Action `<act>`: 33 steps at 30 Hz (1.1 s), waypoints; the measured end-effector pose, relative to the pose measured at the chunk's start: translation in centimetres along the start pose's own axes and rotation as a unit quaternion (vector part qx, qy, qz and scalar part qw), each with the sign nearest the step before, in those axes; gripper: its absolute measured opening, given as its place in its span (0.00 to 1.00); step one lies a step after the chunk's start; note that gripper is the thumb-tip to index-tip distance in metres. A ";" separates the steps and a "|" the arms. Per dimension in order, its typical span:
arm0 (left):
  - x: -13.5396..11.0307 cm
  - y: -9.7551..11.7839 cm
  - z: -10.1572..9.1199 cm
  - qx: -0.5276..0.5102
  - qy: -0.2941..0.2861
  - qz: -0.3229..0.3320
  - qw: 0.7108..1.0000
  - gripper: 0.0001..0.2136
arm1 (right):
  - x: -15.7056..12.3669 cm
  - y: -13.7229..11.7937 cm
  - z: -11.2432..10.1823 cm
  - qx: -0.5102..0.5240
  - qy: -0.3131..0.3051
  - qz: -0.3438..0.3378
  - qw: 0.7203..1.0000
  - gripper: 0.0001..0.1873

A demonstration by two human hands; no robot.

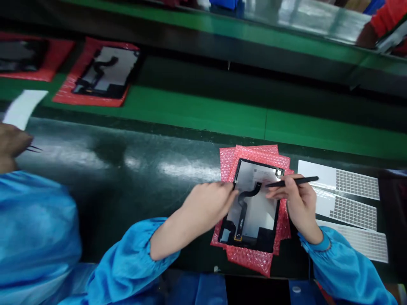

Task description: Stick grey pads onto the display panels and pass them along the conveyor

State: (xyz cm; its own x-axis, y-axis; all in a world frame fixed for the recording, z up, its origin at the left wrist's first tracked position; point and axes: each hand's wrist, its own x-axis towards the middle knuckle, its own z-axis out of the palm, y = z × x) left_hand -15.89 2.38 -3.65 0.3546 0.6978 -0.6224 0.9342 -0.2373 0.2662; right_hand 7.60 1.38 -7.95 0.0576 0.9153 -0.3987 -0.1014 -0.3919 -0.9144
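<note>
Our blue sleeves (140, 250) come in from the bottom edge. Left hand (211, 203): fingers held together and stretched out, tips resting on the left edge of the panel (256, 212), right at the flex cable (244, 207). It isn't closed round anything. Right hand (297, 201): pinches a thin black tool (292, 181) and holds it nearly level. The tip points left and sits over the panel's upper part, near the cable's top end.

The panel lies back-up and slightly rotated on a stack of pink bubble wrap (254, 260), which sits on the dark surface (127, 178) in front of us. Sticker sheets (346, 203) lie fanned just right of the wrap, partly under our right wrist.

On the left, a co-worker's hand (11, 144) holds tweezers (33, 148), with a white sheet (23, 108) just beyond it.

Further out is a green belt (222, 114). On its left stretch a second panel (104, 70) lies on red wrap (79, 95), with another red piece (32, 59) beside it at the frame edge. At far top right we see a red sleeve (388, 17), blurred.
</note>
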 end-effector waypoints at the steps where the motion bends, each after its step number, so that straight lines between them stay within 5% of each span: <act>1: -0.3 -0.5 0.3 -0.014 0.004 -0.046 0.999 0.16 | -0.5 -0.3 -1.4 0.004 0.015 -0.010 1.000 0.15; 3: -0.6 -1.2 1.2 -0.060 0.009 -0.082 0.995 0.14 | -1.2 -0.6 -4.1 -0.001 0.045 -0.024 0.999 0.14; 10: -0.7 -0.7 3.4 -0.238 0.093 -0.034 0.966 0.11 | -1.1 0.5 -10.3 -0.010 0.123 -0.054 0.991 0.20; 19: 1.3 2.1 5.2 -0.538 0.221 -0.006 0.814 0.18 | 0.2 1.6 -14.3 0.016 0.152 -0.073 0.986 0.25; 22: 5.6 2.4 3.4 -0.591 0.247 -0.006 0.768 0.24 | 0.8 2.5 -14.9 0.030 0.146 -0.065 0.987 0.26; 26: 15.4 3.3 -1.6 -0.616 0.273 -0.015 0.738 0.23 | 2.1 4.3 -15.0 0.045 0.155 -0.075 0.984 0.25; 30: 25.0 6.3 -6.2 -0.583 0.265 -0.043 0.767 0.16 | 3.0 5.8 -14.6 0.058 0.161 -0.092 0.981 0.29; 33: 29.1 9.2 -8.3 -0.523 0.260 -0.051 0.810 0.18 | 3.7 6.6 -14.2 0.071 0.161 -0.099 0.980 0.29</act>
State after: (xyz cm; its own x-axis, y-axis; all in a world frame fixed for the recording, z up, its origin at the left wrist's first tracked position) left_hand 2.73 26.14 -13.17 -0.0413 0.9326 -0.3587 0.3187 0.3525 0.8799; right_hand 21.28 0.85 -16.49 0.3973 0.8865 -0.2373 -0.1917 -0.1727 -0.9661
